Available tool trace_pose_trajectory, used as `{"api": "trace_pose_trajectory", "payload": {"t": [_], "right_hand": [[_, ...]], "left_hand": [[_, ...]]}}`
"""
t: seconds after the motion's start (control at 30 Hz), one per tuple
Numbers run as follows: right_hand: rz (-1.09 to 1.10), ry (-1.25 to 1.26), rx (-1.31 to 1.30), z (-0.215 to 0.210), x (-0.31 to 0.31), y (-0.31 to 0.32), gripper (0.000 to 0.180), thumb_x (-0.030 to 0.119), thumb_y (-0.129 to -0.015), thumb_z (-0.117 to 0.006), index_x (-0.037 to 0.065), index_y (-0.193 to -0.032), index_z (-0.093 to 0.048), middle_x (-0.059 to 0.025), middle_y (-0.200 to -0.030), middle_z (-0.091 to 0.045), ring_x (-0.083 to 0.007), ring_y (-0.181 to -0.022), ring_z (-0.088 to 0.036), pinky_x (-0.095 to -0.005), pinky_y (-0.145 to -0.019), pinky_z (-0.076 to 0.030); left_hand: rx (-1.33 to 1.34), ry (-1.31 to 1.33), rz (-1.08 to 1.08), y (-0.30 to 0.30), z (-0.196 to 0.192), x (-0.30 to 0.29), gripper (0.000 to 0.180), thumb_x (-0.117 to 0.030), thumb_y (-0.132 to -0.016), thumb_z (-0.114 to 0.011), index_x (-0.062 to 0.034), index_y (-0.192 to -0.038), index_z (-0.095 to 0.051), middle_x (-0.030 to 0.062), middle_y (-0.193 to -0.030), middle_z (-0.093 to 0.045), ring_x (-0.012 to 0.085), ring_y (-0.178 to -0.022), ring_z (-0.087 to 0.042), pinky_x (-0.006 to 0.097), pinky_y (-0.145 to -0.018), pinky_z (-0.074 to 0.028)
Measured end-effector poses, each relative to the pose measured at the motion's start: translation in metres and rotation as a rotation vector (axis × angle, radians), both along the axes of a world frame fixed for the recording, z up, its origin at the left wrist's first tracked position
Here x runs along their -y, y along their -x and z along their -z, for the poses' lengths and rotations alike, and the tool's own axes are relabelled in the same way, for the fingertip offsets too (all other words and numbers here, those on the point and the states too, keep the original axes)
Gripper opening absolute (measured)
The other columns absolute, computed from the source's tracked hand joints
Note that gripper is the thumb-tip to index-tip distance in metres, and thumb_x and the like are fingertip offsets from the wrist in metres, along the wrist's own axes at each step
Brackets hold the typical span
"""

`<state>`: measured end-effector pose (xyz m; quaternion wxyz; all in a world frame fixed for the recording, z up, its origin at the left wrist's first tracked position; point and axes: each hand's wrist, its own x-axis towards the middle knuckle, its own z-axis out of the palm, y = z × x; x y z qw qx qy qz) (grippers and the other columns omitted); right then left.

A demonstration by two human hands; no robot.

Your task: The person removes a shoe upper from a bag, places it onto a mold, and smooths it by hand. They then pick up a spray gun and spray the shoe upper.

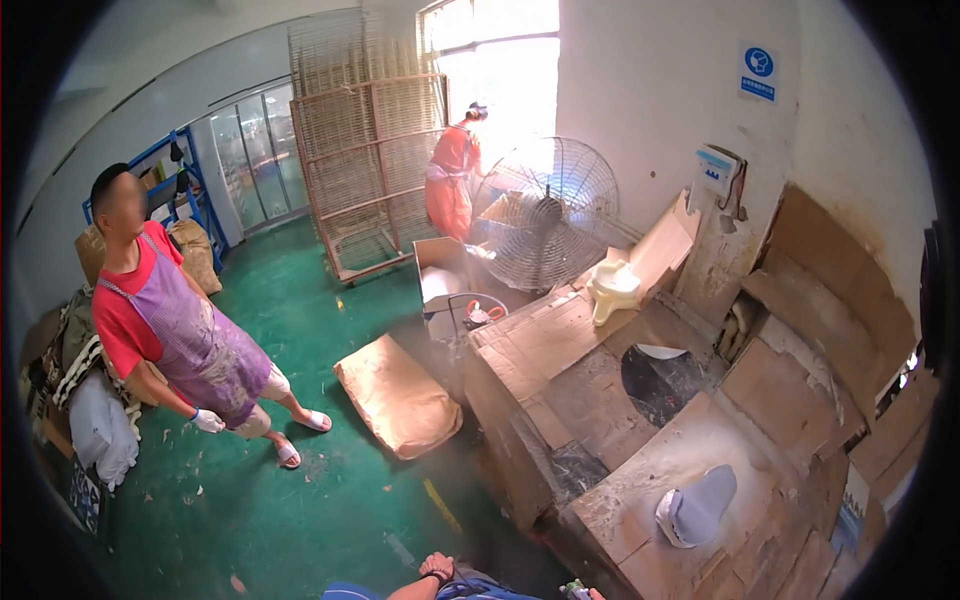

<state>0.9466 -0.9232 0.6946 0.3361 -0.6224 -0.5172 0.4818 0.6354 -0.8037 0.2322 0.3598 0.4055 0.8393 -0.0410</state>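
At the very bottom edge of the view, only a little of the person's own arms shows. The left hand [436,568] rests against dark blue clothing, a dark band at its wrist, the fingers curled loosely; whether that grip holds anything cannot be told. Of the right hand [594,594] just a sliver of fingertip shows at the lower rim, right beside a small dark and green object [573,591] that is cut off by the frame (too little is visible to say whether the hand touches it, or how its grip stands).

Nearest to the right hand, up and to the right, a white moulded piece [695,507] lies on the dusty cardboard-covered tabletop [640,490]. Further back on the same surface lies a dark round patch [660,383], and beyond it sits a pale yellow moulded form [612,288]. A large wire-caged fan [546,212] stands behind that, near the bright window.

On the green floor [300,500] a tan sack [397,393] lies flat, just beside the tabletop's edge. Well apart to the left, a person in a red shirt and purple apron [175,330] stands in sandals, wearing a white glove. Another person in orange [452,178] stands at the far rack of wooden frames [365,150].
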Motion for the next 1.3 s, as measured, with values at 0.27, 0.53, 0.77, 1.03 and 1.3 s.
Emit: {"api": "trace_pose_trajectory", "payload": {"t": [0.27, 0.53, 0.77, 1.03, 1.3], "right_hand": [[0.025, -0.048, 0.030, 0.024, 0.008, -0.005, 0.047, 0.010, -0.091, -0.065, -0.003, -0.135, -0.055, -0.0178, -0.131, -0.063, -0.0254, -0.123, -0.057, -0.0339, -0.107, -0.039], [0.038, -0.008, -0.018, 0.013, 0.000, 0.005, 0.048, 0.007, -0.089, -0.066, -0.003, -0.134, -0.055, -0.0171, -0.131, -0.063, -0.0247, -0.122, -0.057, -0.0335, -0.106, -0.040], [0.031, 0.005, 0.017, 0.019, -0.004, 0.008, 0.049, 0.008, -0.089, -0.067, -0.003, -0.135, -0.055, -0.0172, -0.129, -0.064, -0.0247, -0.119, -0.059, -0.0339, -0.104, -0.042], [0.027, 0.066, 0.029, 0.020, -0.005, 0.010, 0.049, 0.011, -0.089, -0.067, -0.003, -0.135, -0.055, -0.0178, -0.128, -0.064, -0.0254, -0.119, -0.059, -0.0343, -0.103, -0.042], [0.021, 0.051, 0.033, 0.014, -0.008, 0.014, 0.048, 0.010, -0.090, -0.067, -0.004, -0.134, -0.055, -0.0190, -0.127, -0.064, -0.0263, -0.118, -0.060, -0.0348, -0.103, -0.043]], "left_hand": [[-0.005, -0.001, 0.036, -0.013, -0.008, -0.008, 0.043, -0.039, -0.084, -0.061, -0.0048, -0.107, -0.074, 0.0198, -0.116, -0.069, 0.0382, -0.110, -0.066, 0.046, -0.092, -0.052], [0.011, 0.027, 0.033, -0.011, -0.012, -0.010, 0.044, -0.041, -0.086, -0.061, -0.0051, -0.108, -0.074, 0.0189, -0.116, -0.069, 0.0367, -0.111, -0.066, 0.045, -0.093, -0.052], [0.010, 0.031, 0.016, -0.008, -0.012, -0.011, 0.045, -0.041, -0.086, -0.061, -0.0063, -0.112, -0.072, 0.0187, -0.118, -0.069, 0.0373, -0.113, -0.064, 0.046, -0.095, -0.051], [0.018, 0.033, 0.004, -0.005, -0.013, -0.011, 0.045, -0.040, -0.086, -0.061, -0.0056, -0.112, -0.072, 0.0187, -0.118, -0.068, 0.0379, -0.112, -0.064, 0.047, -0.095, -0.050], [0.007, 0.015, 0.014, -0.003, -0.012, -0.010, 0.044, -0.040, -0.085, -0.059, -0.0050, -0.109, -0.073, 0.0199, -0.115, -0.069, 0.0384, -0.110, -0.066, 0.047, -0.092, -0.052]]}}
